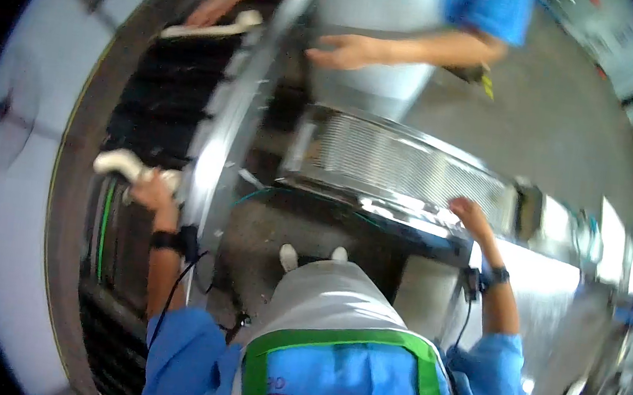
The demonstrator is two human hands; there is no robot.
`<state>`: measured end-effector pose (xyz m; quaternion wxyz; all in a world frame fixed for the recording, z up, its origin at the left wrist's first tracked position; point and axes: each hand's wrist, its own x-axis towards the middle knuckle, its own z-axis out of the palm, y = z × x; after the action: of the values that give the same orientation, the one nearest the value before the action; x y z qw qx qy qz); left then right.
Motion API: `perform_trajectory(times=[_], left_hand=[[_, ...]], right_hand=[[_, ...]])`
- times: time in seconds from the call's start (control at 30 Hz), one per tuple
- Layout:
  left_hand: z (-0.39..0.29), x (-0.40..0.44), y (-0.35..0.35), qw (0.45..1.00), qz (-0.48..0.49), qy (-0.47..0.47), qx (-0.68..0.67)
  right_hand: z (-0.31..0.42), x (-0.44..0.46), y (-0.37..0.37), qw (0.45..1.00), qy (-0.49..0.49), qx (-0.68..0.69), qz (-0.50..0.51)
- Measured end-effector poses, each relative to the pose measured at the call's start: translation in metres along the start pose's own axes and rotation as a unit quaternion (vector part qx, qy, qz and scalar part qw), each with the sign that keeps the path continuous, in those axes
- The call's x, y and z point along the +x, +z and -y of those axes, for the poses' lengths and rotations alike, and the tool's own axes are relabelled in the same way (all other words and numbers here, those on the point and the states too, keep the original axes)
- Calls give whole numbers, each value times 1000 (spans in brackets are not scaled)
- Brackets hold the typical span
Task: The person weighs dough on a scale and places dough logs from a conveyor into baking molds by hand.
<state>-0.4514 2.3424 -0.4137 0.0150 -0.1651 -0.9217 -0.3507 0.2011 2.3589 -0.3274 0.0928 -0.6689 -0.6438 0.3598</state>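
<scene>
At the left, my left hand (152,190) is closed on a cream-coloured, curved, pipe-like piece (124,163) over the dark slatted conveyor. Its exact kind is not clear. Out to the right, my right hand (474,215) is above the near edge of a shiny metal tray with a ridged or perforated surface (384,154). No object shows in that hand; its fingers look loosely bent and somewhat blurred. Each of my wrists wears a dark strap with a small device and a cable.
Across from me stands a co-worker in a pale apron; one hand (349,51) hangs in the air, the other touches a second cream-coloured piece (214,31) on the conveyor (165,90). A metal rail (221,148) borders the conveyor. A metal table (533,285) stands at the right.
</scene>
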Motion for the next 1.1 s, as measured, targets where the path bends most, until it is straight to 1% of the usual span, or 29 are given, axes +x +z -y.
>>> perform_trajectory(times=[0.03,0.07,0.1,0.13,0.17,0.2,0.23,0.27,0.3,0.33,0.37,0.4,0.43,0.47,0.53,0.57,0.6,0.63,0.7,0.77,0.8,0.9,0.93,1.0,1.03,1.07,1.1], left_hand=[[-18,-8,-8,999,36,-4,-21],[-36,-16,-15,996,72,-10,-42],[-33,-5,0,998,62,-6,-21],[-28,7,11,999,43,-11,22],[-26,13,22,997,28,-17,66],[-25,25,27,995,20,-18,95],[-35,35,31,972,14,71,223],[-37,4,-10,987,9,55,153],[-40,-6,-18,990,3,46,135],[-38,-2,-24,992,-1,31,119],[-32,8,-23,993,-6,35,116],[-25,21,-19,991,-6,16,131],[-32,21,-21,989,-3,-1,147],[-37,20,-24,989,-2,2,146],[-59,16,-33,990,-2,-33,139],[-49,30,-26,986,-32,16,163],[-37,42,-15,986,-29,18,163],[-41,37,-18,987,-31,10,158],[-61,5,-25,989,-33,9,147],[-45,20,-20,987,-29,27,157],[-36,28,-16,985,-24,44,165],[-31,29,-18,981,-56,66,173],[-31,30,-19,981,-58,66,172],[-32,33,-22,984,-43,60,165],[-35,29,-25,984,-46,57,164],[-39,24,-28,984,-44,64,158],[-46,18,-32,985,-42,72,153]], right_hand=[[3,-8,-7,996,86,28,10],[-32,-7,-2,995,92,9,-32],[-52,-3,-4,994,75,-83,-11],[-42,-11,-5,993,94,-56,-53],[-61,-18,-3,992,53,-73,-87],[-61,-7,-3,993,17,-94,-71],[-62,10,4,992,73,-76,-68],[-95,-22,-14,992,66,-71,-81],[-118,-28,-19,986,79,-96,-111],[-107,-29,-21,978,92,-125,-137],[-110,-25,-19,979,89,-120,-141],[-114,-23,-17,977,103,-129,-134],[-115,-24,-16,975,120,-137,-125],[-116,-23,-15,975,122,-135,-127],[-115,-21,-15,963,113,-208,-127],[-110,-21,-17,965,133,-180,-139],[-112,-19,-18,964,136,-179,-140],[-114,-18,-20,965,126,-173,-152],[-130,-22,-36,965,121,-166,-163],[-127,-19,-39,954,170,-197,-152],[-126,-18,-40,954,170,-196,-151],[-123,-19,-40,922,195,-269,-201],[-117,-19,-43,922,193,-267,-202],[-102,-17,-53,876,202,-345,-269],[-106,-14,-55,862,191,-361,-300],[-120,-6,-59,865,238,-371,-242],[-125,-2,-63,864,241,-353,-264]])
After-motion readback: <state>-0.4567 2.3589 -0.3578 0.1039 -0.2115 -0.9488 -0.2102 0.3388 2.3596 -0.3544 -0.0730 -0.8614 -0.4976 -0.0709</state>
